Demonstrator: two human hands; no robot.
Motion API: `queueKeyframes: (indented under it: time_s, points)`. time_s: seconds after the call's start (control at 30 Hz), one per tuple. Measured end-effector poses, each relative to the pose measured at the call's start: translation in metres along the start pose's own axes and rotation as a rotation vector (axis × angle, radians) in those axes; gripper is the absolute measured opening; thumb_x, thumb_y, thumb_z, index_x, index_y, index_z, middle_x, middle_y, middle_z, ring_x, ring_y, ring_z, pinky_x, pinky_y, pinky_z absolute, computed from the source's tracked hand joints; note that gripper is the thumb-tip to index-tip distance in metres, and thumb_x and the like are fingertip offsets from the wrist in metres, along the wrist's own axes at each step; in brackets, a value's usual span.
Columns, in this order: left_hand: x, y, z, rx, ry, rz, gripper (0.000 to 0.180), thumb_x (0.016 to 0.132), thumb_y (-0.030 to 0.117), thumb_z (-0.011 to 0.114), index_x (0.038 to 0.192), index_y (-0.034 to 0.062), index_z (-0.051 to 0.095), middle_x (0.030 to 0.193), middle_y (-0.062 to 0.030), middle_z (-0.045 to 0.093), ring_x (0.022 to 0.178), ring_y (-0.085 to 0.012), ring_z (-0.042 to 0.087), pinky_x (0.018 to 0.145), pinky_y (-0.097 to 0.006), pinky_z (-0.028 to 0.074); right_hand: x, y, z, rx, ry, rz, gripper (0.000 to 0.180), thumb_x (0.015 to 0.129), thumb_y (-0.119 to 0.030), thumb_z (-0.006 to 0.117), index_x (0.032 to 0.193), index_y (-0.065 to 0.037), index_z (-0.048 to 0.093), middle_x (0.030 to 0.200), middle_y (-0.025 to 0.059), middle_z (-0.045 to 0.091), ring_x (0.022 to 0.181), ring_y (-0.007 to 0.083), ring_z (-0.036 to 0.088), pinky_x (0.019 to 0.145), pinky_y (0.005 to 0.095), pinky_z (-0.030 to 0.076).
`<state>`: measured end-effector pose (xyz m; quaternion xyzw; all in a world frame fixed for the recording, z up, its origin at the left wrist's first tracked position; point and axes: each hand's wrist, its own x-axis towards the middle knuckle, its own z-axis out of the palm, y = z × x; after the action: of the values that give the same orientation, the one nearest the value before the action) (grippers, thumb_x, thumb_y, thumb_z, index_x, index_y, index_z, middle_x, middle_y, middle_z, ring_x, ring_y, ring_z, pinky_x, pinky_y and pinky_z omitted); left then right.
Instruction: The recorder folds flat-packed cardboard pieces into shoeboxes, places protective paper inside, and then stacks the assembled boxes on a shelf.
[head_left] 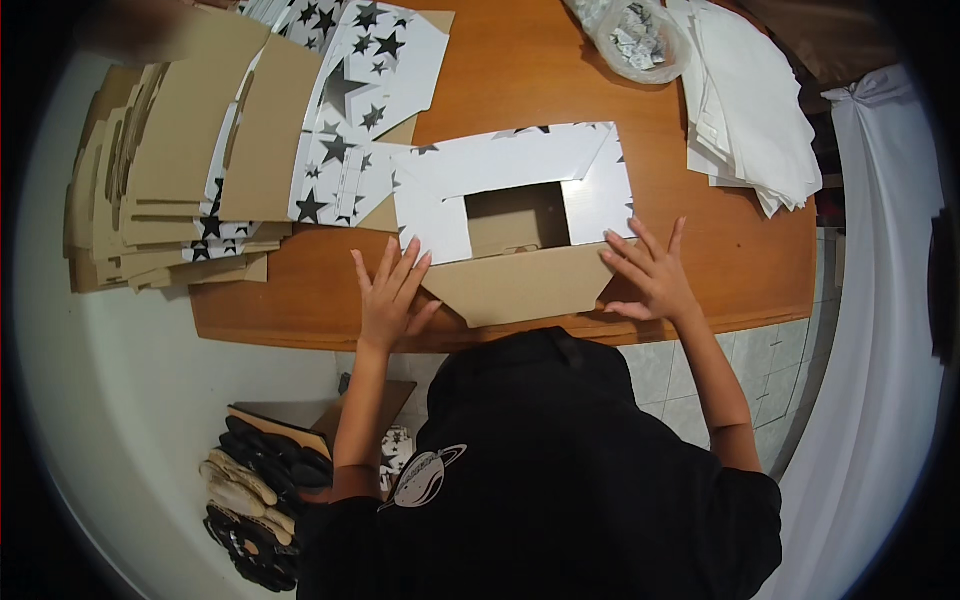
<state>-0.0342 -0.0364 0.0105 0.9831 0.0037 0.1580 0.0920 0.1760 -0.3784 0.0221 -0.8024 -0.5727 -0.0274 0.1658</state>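
A partly folded cardboard box [430, 172] lies at the front edge of the table, white with black stars on its printed side. Its white flaps are folded inward around a rectangular opening, through which the brown inside shows. A plain brown flap [530, 285] sticks out toward me. My left hand [388, 298] is at the box's left front corner, fingers spread, fingertips by its edge. At the right front corner my right hand [652, 272] rests with its fingers apart, fingertips touching the box. Neither hand grips anything.
Flat star-printed cardboard blanks [190, 130] are stacked at the left of the wooden table [740, 265]. At the back right are a plastic bag [642, 45] of crumpled paper and a pile of white sheets [745, 100]. Shoes [255, 490] lie low at left; a white curtain [885, 250] hangs right.
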Motion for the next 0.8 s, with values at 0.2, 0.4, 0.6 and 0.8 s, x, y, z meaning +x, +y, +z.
queueKeyframes:
  time_s: [0.2,0.4,0.6,0.8]
  points:
    - [-0.015,-0.001,0.006,-0.050,0.007,0.010,0.073,0.066,0.060,0.067,0.122,0.0157,0.052,0.134,-0.0065,0.046,0.131,-0.0332,0.032,0.102,-0.066,0.001,0.006,0.012,0.017,-0.095,0.160,-0.109,0.068,0.069,-0.062,0.060,0.121,-0.018,0.055,0.128,-0.0004,0.052,0.121,0.0233,0.045,0.105,0.0640,-0.002]
    - [-0.002,0.002,0.013,0.022,0.219,-0.004,0.064,0.058,0.070,0.060,0.097,0.0197,0.061,0.118,0.0004,0.057,0.120,-0.0287,0.046,0.102,-0.066,0.002,0.027,0.007,0.002,0.089,0.258,-0.069,0.054,0.070,-0.056,0.064,0.105,-0.015,0.065,0.106,0.0027,0.062,0.101,0.0203,0.059,0.105,0.0633,0.003]
    - [0.014,0.020,0.014,-0.228,0.296,-0.172,0.044,0.074,0.055,0.061,0.087,0.0136,0.061,0.114,-0.0022,0.060,0.117,-0.0286,0.049,0.105,-0.061,-0.001,0.019,0.012,0.020,0.278,0.291,0.006,0.043,0.078,-0.035,0.067,0.114,-0.011,0.059,0.107,0.0084,0.061,0.098,0.0215,0.059,0.106,0.0582,0.015]
    - [0.047,0.049,0.025,-0.245,0.507,-0.520,0.024,0.083,0.019,0.061,0.106,0.0107,0.062,0.119,-0.0042,0.058,0.120,-0.0287,0.046,0.103,-0.060,-0.008,0.036,-0.013,0.035,0.031,0.454,0.192,0.051,0.077,-0.003,0.061,0.124,-0.018,0.052,0.132,0.0119,0.044,0.120,0.0293,0.045,0.105,0.0612,0.011]
